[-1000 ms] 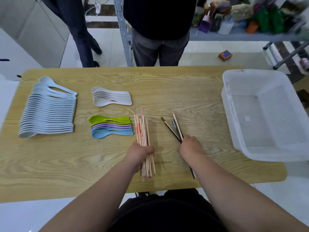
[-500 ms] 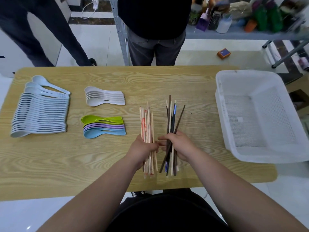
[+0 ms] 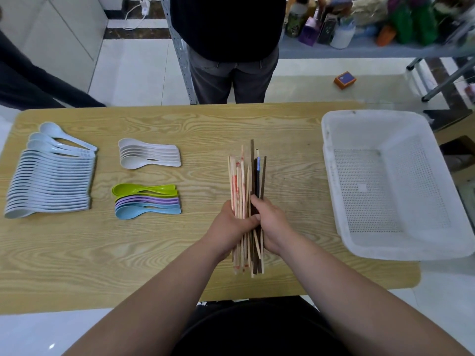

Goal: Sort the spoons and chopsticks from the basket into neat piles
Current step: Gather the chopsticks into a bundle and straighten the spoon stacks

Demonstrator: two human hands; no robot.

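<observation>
While both hands squeezed one bunch of chopsticks (image 3: 244, 176) in the middle of the frame, the left hand (image 3: 230, 227) curled its fingers round the pale side and the right hand (image 3: 273, 223) round the dark side. The white basket (image 3: 372, 114) sat at the right on the table (image 3: 102, 253), its holey floor in plain sight. At the left lay pale blue spoons (image 3: 51, 186), white spoons (image 3: 149, 156) and coloured spoons (image 3: 146, 200)

No legible txt; red marks on chopsticks (image 3: 234, 186) & labels on shelf items (image 3: 331, 24) too blurry
</observation>
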